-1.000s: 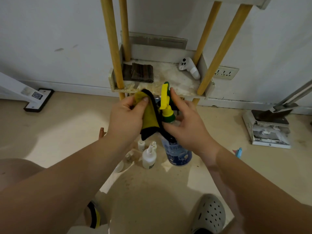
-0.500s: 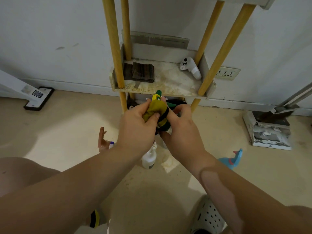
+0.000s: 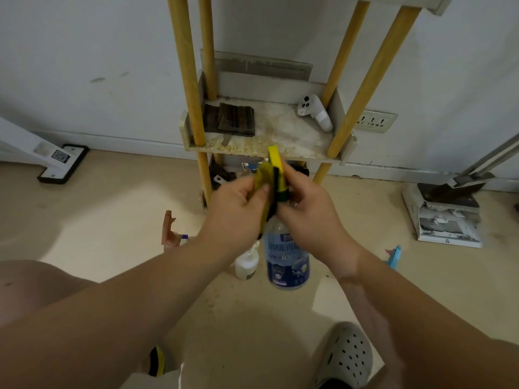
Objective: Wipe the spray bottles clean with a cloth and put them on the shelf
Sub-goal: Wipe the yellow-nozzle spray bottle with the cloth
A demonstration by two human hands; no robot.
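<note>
Your left hand (image 3: 238, 211) pinches the yellow cloth (image 3: 264, 178) between thumb and curled fingers, pressing it against the sprayer head of the spray bottle (image 3: 286, 256). Your right hand (image 3: 311, 211) grips the neck of that bottle just below its yellow trigger (image 3: 274, 158), fingers wrapped round it. The bottle is clear with a blue label and hangs upright in the air in front of you, near the front edge of the shelf (image 3: 266, 148) and just below its level.

On the floor below your hands stands a small white bottle (image 3: 247, 262), just left of the held one. Further left on the floor is a pinkish sprayer (image 3: 170, 233), and to the right, past your right wrist, a blue sprayer (image 3: 394, 256) peeks out.

On the shelf board lie a dark folded cloth (image 3: 230, 120) at the left and a white controller (image 3: 314, 110) at the far right corner. The shelf stands on 4 yellow posts against the wall. A wall socket (image 3: 376, 121) sits right of it, and a dustpan (image 3: 446, 192) rests on the floor at the far right. A grey clog (image 3: 345, 357) shows at the near edge.
</note>
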